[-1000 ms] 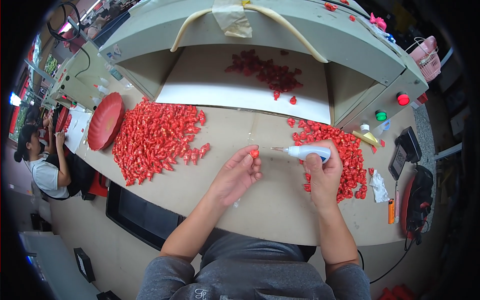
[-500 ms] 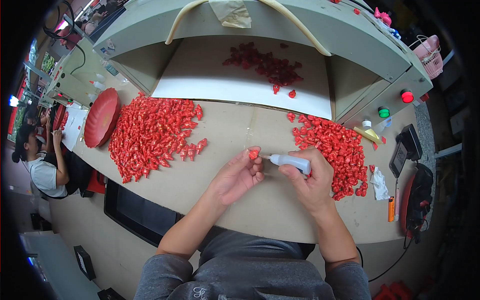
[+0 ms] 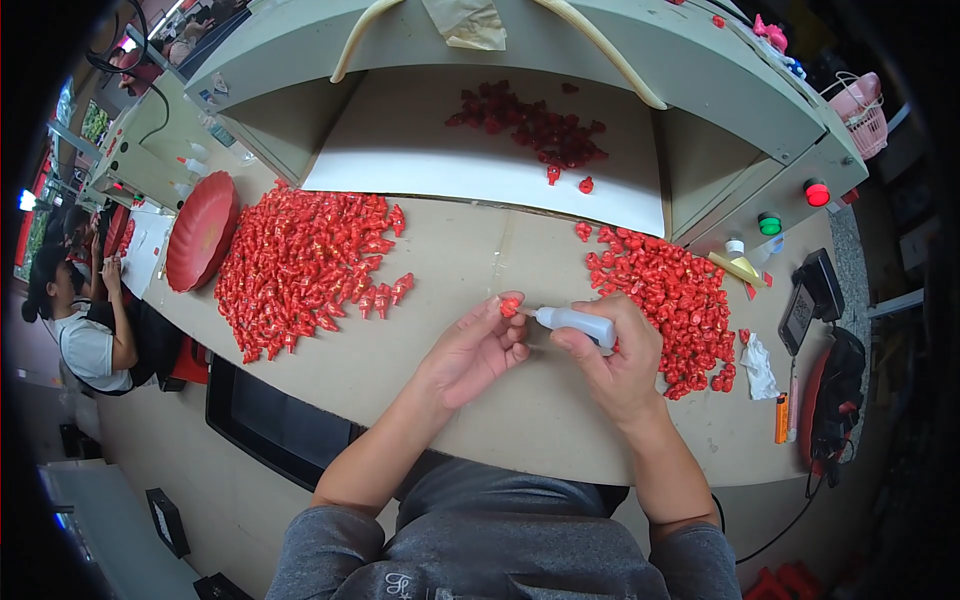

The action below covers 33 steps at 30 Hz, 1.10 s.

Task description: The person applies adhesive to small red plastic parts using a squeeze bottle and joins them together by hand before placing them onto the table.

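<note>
Between the thumb and forefinger of my left hand (image 3: 468, 355) is a small red plastic figurine part (image 3: 509, 306), pinched above the middle of the table. My right hand (image 3: 622, 360) grips a translucent squeeze bottle (image 3: 578, 325) with a thin nozzle. Its tip meets, or nearly meets, the right side of the red part; whether anything flows out is too small to see. A pile of larger red pieces (image 3: 300, 260) lies to the left of my hands. To the right is another pile of small red pieces (image 3: 670, 300).
A grey cabinet (image 3: 600, 60) with an open bay stands at the back, with dark red pieces (image 3: 530, 122) on its white floor. A red dish (image 3: 203, 232) leans at far left. Tissue (image 3: 760, 368) and an orange lighter (image 3: 781, 418) lie right. Another person (image 3: 90, 320) sits left.
The bottle and my right hand have shifted very slightly left, toward the red part. My left hand keeps its pinch almost in place.
</note>
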Motion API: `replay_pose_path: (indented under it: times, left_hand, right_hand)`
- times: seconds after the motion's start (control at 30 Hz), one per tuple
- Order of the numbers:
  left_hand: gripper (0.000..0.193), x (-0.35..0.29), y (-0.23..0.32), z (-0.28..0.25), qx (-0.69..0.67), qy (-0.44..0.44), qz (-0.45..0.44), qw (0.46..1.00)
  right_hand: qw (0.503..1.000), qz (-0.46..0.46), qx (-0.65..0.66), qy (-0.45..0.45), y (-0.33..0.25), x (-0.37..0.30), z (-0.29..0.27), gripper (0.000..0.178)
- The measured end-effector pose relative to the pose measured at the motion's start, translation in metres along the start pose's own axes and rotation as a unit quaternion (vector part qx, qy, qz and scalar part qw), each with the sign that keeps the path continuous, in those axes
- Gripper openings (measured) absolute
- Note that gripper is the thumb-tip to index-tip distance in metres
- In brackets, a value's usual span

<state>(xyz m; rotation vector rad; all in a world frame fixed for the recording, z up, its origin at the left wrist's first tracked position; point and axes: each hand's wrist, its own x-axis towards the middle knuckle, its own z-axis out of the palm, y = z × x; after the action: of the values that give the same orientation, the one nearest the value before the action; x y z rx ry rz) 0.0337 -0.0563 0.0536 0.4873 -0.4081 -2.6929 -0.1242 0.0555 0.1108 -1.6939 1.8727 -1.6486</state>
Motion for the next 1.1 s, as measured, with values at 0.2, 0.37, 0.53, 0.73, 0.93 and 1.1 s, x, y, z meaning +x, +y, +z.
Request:
replay_pose_path:
  times: [0.2,0.37,0.53,0.73,0.93,1.1]
  left_hand:
    - [0.024,0.0008,-0.0005,-0.0014,0.001,-0.002,-0.005,1.000]
    - [0.024,-0.0001,-0.0005,-0.0008,0.010,0.001,-0.001,1.000]
    - [0.025,0.0008,-0.0009,-0.0024,0.011,-0.008,0.005,1.000]
    - [0.025,0.0021,-0.0002,-0.0027,-0.006,-0.014,0.011,1.000]
    - [0.025,0.0023,0.0002,-0.0024,-0.012,0.002,0.031,0.999]
    - [0.025,0.0012,0.0010,-0.0030,-0.008,0.009,0.042,0.999]
  right_hand:
    - [1.000,-0.004,-0.006,0.004,0.0008,0.0001,0.0001,0.031]
    - [1.000,0.004,-0.020,0.003,0.0000,0.0003,-0.0010,0.032]
    - [0.999,-0.005,-0.031,0.015,0.0013,-0.0003,-0.0005,0.032]
    - [0.999,-0.004,-0.037,0.020,0.0003,0.0004,0.0000,0.032]
    - [0.999,0.002,-0.045,0.023,0.0014,0.0000,-0.0001,0.030]
    - [0.999,0.013,-0.043,0.019,-0.0008,0.0009,-0.0008,0.029]
